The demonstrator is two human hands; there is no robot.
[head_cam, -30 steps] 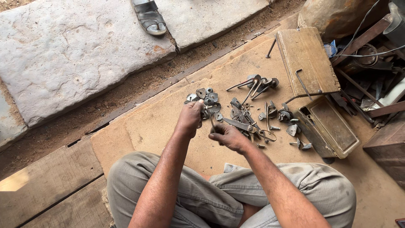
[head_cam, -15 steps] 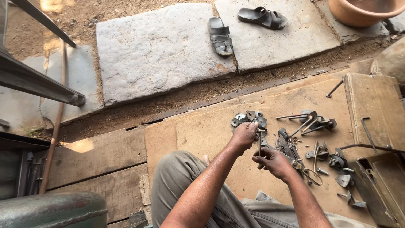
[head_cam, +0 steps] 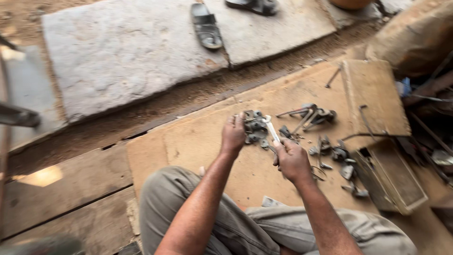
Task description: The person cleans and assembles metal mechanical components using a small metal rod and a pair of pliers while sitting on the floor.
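Note:
I sit cross-legged on a plywood board (head_cam: 198, 141) on the ground. My left hand (head_cam: 233, 134) grips the left side of a dark metal mechanism (head_cam: 255, 127) lying on the board. A flat silvery tool, a wrench by its look (head_cam: 272, 129), is held in my right hand (head_cam: 291, 160) with its head at the mechanism. Several small metal parts (head_cam: 330, 153) lie scattered just right of my hands, and a cluster of long-handled metal tools (head_cam: 309, 114) rests beyond them.
An open wooden toolbox (head_cam: 389, 177) with its lid (head_cam: 375, 97) raised stands at the right. Stone slabs (head_cam: 132, 52) lie beyond a strip of dirt, with sandals (head_cam: 206, 27) on them. Wooden planks (head_cam: 61, 189) are at the left, clutter at the far right.
The view has swung back right and down. My hands stay on the mechanism; the right hand now holds the silvery tool up against it.

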